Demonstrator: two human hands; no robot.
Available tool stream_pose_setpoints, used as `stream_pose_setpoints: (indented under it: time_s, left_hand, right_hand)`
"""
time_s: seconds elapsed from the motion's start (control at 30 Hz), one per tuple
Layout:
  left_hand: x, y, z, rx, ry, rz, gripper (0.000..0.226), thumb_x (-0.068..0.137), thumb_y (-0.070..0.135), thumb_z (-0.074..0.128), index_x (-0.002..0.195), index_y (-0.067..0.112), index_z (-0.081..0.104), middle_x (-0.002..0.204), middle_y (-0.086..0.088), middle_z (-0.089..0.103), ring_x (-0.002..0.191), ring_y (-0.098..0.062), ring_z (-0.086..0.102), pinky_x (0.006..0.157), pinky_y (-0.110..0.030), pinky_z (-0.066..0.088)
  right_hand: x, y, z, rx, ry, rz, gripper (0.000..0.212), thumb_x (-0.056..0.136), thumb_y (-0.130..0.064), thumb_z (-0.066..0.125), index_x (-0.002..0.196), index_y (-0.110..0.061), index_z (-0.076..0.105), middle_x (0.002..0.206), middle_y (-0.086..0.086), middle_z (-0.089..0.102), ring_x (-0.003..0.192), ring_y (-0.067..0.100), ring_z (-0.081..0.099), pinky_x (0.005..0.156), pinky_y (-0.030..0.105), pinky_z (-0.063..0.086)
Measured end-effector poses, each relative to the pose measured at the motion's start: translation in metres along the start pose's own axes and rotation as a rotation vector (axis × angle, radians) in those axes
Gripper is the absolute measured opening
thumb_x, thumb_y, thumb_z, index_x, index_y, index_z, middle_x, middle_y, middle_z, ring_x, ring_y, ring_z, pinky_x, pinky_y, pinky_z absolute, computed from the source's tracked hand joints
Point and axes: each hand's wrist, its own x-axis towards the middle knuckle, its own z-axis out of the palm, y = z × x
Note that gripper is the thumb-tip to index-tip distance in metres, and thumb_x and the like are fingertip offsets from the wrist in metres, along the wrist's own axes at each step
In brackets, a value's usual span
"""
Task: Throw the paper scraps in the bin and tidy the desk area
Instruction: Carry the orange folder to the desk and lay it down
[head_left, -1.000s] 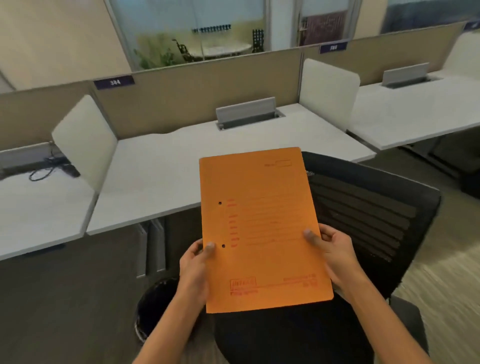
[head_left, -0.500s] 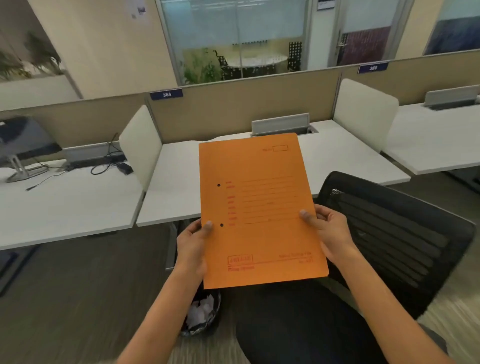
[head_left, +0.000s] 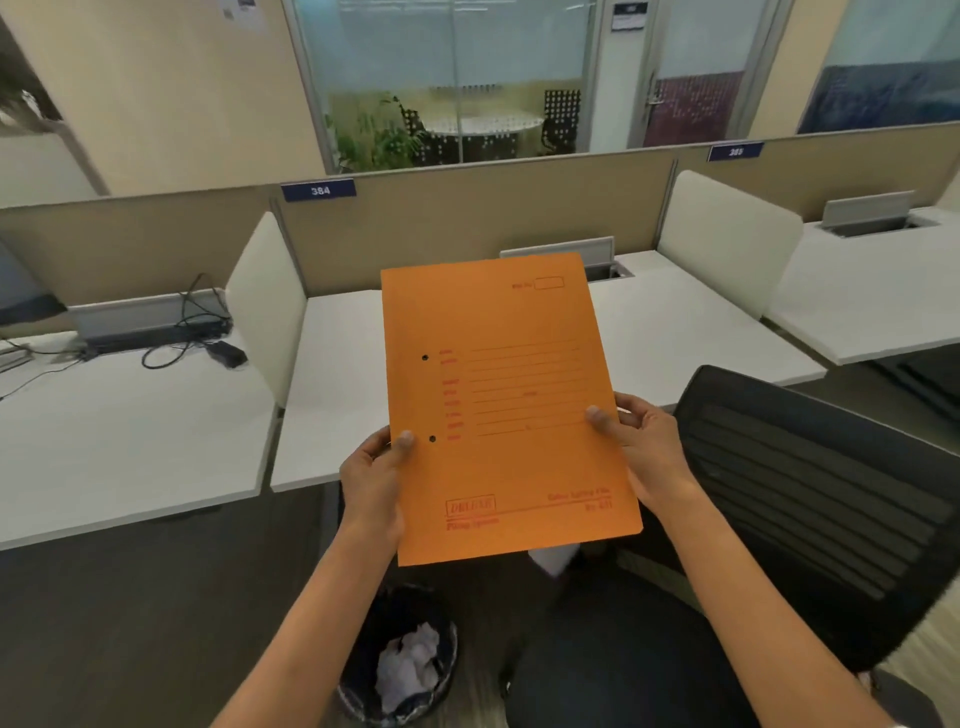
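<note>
Two bare hands hold an orange file folder (head_left: 506, 410) up at the centre of the view, its printed front facing the camera and its top edge tipped toward 12 o'clock. The left hand (head_left: 375, 477) clamps the folder's left edge at about 9 o'clock of the sheet, thumb on the front just beside the lower of two punched holes, the other fingers hidden behind. The right hand (head_left: 644, 451) clamps the right edge at about 3 o'clock, thumb pressed on the front face, fingers curled around the back. Red printed lines and a boxed stamp near the bottom of the folder are too blurred to read. Behind the folder, toward 12 o'clock, lies a white desk (head_left: 675, 332) bounded by white side dividers and a tan partition carrying a blue label reading 384 (head_left: 318, 190). A raised grey cable flap (head_left: 597, 248) peeks out from behind the folder's top right corner. On the neighbouring desk at 9 o'clock lie black cables (head_left: 192, 338). At 4 o'clock stands a black mesh office chair (head_left: 810, 499), its back near the right forearm. Down at 6 o'clock, on the dark floor between the two forearms, a black mesh bin (head_left: 397, 657) holds crumpled white paper scraps (head_left: 410, 660).
</note>
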Motion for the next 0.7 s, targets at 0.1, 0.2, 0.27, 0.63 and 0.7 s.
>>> stream_pose_setpoints:
  time_s: [0.1, 0.2, 0.27, 0.63, 0.7]
  left_hand:
    - [0.021, 0.012, -0.014, 0.043, 0.016, 0.026, 0.011, 0.091, 0.024, 0.072, 0.102, 0.022, 0.071, 0.092, 0.000, 0.079, 0.080, -0.021, 0.077, 0.057, -0.037, 0.061]
    - [0.035, 0.018, -0.027, 0.056, 0.037, 0.034, 0.009, 0.092, 0.026, 0.071, 0.101, 0.025, 0.071, 0.090, 0.002, 0.079, 0.080, -0.020, 0.077, 0.058, -0.038, 0.061]
    - [0.045, 0.022, -0.034, 0.057, 0.058, 0.029, 0.011, 0.093, 0.026, 0.070, 0.104, 0.024, 0.070, 0.091, 0.002, 0.079, 0.080, -0.020, 0.077, 0.057, -0.036, 0.061]
    - [0.090, 0.036, -0.048, 0.054, 0.107, -0.017, 0.013, 0.093, 0.021, 0.070, 0.106, 0.022, 0.069, 0.093, -0.001, 0.078, 0.085, -0.025, 0.075, 0.067, -0.043, 0.060]
    - [0.098, 0.035, -0.048, 0.052, 0.107, -0.018, 0.012, 0.093, 0.020, 0.070, 0.105, 0.022, 0.069, 0.094, -0.002, 0.078, 0.086, -0.025, 0.075, 0.067, -0.043, 0.060]
  right_hand:
    - [0.013, 0.006, 0.026, -0.046, 0.009, 0.000, 0.030, 0.081, -0.022, 0.081, 0.106, -0.020, 0.066, 0.107, 0.009, 0.077, 0.099, 0.028, 0.074, 0.084, 0.047, 0.060]
    - [0.024, 0.013, 0.044, -0.058, 0.004, -0.001, 0.031, 0.080, -0.025, 0.083, 0.107, -0.020, 0.067, 0.105, 0.006, 0.078, 0.097, 0.026, 0.075, 0.082, 0.046, 0.061]
    - [0.032, 0.014, 0.057, -0.057, -0.019, 0.000, 0.033, 0.079, -0.026, 0.083, 0.107, -0.021, 0.068, 0.101, 0.003, 0.079, 0.094, 0.024, 0.076, 0.076, 0.041, 0.062]
    - [0.071, 0.028, 0.095, -0.046, -0.045, 0.041, 0.029, 0.085, -0.019, 0.079, 0.111, -0.014, 0.069, 0.104, 0.006, 0.078, 0.095, 0.025, 0.076, 0.083, 0.045, 0.062]
    - [0.078, 0.032, 0.100, -0.049, -0.049, 0.050, 0.029, 0.085, -0.019, 0.078, 0.112, -0.014, 0.069, 0.106, 0.007, 0.078, 0.096, 0.024, 0.076, 0.083, 0.045, 0.061]
